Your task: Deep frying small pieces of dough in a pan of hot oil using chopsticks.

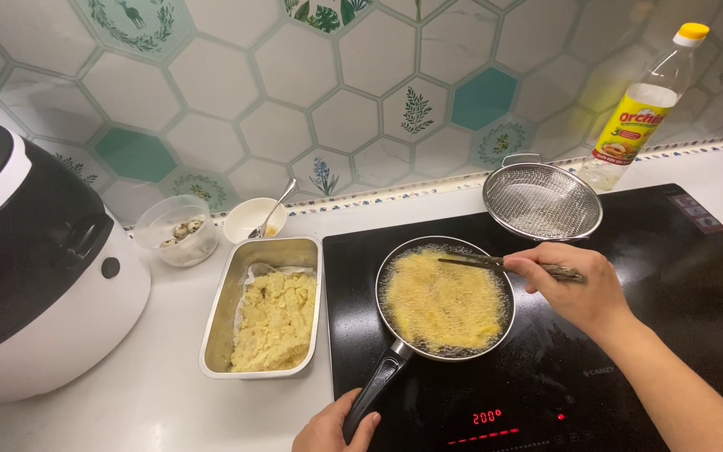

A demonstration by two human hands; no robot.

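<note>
Left hand (328, 428) is wrapped around the frying pan (445, 297) handle to keep it steady on the black cooktop (671, 285), while my right hand (575, 289) pinches chopsticks (495, 264) over the yellow patty bubbling in oil. The steel tray (221, 322) just beside the pan is half full of the same yellow mash, and the mesh strainer (541, 201) behind it sits empty.

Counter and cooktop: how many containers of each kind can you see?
Frying pans: 1, the pan with bubbling yellow food, its handle in the left hand
Metal trays: 1
Wire strainers: 1
Bowls: 2, clear and white
Oil bottles: 1
Total: 6
</note>
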